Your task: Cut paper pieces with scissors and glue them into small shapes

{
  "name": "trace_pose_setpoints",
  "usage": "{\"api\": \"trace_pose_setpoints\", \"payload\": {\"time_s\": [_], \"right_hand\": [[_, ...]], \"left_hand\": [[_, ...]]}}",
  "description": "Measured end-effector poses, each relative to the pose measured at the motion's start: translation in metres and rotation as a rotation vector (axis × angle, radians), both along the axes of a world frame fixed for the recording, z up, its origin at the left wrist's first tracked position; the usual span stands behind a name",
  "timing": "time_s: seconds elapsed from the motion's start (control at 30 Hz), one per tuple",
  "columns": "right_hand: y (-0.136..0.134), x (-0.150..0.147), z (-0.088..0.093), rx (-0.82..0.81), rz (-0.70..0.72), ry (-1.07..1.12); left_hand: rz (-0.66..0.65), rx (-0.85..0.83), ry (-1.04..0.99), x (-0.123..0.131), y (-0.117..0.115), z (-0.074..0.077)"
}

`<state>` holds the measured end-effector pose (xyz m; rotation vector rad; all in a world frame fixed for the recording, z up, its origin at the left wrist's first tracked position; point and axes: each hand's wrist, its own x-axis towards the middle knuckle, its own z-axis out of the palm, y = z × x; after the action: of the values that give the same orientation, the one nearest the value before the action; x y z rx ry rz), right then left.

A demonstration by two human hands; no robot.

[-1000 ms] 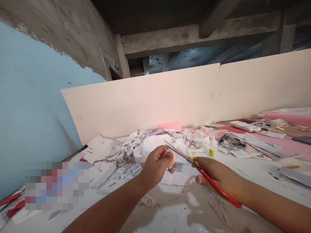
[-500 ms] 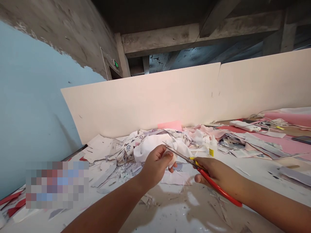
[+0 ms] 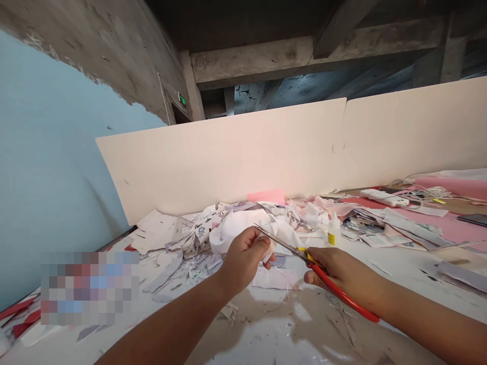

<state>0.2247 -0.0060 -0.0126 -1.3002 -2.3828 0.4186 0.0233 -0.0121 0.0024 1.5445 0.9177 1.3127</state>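
Note:
Between the thumb and fingers of my left hand is pinched a small white piece, paper or cloth, mostly covered by the fingers. My right hand grips a pair of scissors with red handles and yellow by the pivot. Its long metal blades point up and left, across the top of the white piece beside my left thumb. The blades look nearly closed. Behind my hands lies a heap of white and patterned scraps. A flat pale pink strip rests on the table just below the left fingers.
A small bottle with a yellow label stands right of the heap. Farther right are stacked strips, a white power strip with cables, pink sheets and a dark phone-like object. A tall cream panel closes off the back.
Almost nothing differs. Both hands, the scissors and the white piece keep practically the same place; the view has shifted very slightly.

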Motion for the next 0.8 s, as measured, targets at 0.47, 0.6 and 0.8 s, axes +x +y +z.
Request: {"api": "trace_pose_setpoints", "payload": {"time_s": [0.47, 0.6, 0.8], "right_hand": [[0.0012, -0.0002, -0.0014, -0.013, -0.018, 0.012], [-0.0023, -0.0013, 0.0032, -0.052, -0.009, 0.037], [0.0001, -0.001, 0.0035, -0.041, -0.039, 0.117]], "left_hand": [[0.051, 0.011, 0.056, -0.0022, 0.0004, -0.0018], [0.044, 0.01, 0.048, -0.0021, -0.0009, -0.0008], [0.027, 0.005, 0.059, -0.0042, -0.0005, -0.0011]]}}
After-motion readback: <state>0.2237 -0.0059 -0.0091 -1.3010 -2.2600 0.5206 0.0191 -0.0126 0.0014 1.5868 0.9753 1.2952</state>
